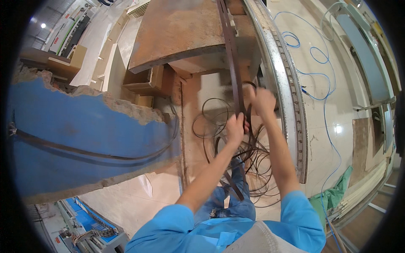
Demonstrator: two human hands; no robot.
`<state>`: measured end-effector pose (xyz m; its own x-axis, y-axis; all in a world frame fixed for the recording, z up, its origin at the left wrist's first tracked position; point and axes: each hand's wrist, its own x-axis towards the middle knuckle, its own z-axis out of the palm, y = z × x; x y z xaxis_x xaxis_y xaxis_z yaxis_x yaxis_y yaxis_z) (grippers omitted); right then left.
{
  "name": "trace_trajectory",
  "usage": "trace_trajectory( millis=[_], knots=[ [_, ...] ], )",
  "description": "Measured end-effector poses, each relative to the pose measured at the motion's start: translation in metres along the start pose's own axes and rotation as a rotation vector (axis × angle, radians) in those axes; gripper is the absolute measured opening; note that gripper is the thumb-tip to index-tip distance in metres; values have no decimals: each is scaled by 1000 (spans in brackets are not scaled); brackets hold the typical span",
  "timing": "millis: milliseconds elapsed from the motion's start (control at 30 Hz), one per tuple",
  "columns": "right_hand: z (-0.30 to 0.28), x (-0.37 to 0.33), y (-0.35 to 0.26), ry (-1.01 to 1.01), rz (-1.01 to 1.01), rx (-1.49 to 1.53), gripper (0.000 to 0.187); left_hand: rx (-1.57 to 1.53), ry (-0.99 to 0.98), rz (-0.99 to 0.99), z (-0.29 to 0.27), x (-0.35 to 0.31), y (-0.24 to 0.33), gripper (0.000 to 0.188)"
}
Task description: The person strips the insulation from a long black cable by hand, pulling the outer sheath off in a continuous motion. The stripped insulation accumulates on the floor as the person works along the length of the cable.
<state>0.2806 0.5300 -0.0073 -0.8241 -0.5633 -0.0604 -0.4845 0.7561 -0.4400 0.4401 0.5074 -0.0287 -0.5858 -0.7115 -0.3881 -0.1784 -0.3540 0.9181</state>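
Note:
A long, narrow dark brown strip [233,63] runs from the far edge of the view toward me, over a rust-brown tabletop. My left hand [236,130] is closed around its near part, fingers wrapped over it. To the right and slightly farther away, my right hand [264,102] is curled and a little blurred by motion. It seems to grip a thin dark band [249,110] that bends beside the strip. Tangled loops of thin dark banding [263,168] lie on the floor below my hands and by my legs.
At left stands a blue panel [93,130] with a ragged edge and a dark band along it. A rust-brown table [181,31] is ahead, with a cardboard box [158,80] beneath. A metal rail [280,84] runs along the right. Blue hose [327,90] snakes over the floor.

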Motion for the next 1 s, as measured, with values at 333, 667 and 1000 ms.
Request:
trace_trajectory(
  millis=[333,667,1000],
  knots=[
    [21,149,-80,-443,170,1326,41,-182,-63,-156,-18,-145,-41,29],
    [45,-1,-30,-325,112,1334,33,-108,-92,-333,-39,-152,-85,32],
    [24,-268,33,-357,245,1127,36,-376,-455,-128,3,166,62,48]
  ],
)
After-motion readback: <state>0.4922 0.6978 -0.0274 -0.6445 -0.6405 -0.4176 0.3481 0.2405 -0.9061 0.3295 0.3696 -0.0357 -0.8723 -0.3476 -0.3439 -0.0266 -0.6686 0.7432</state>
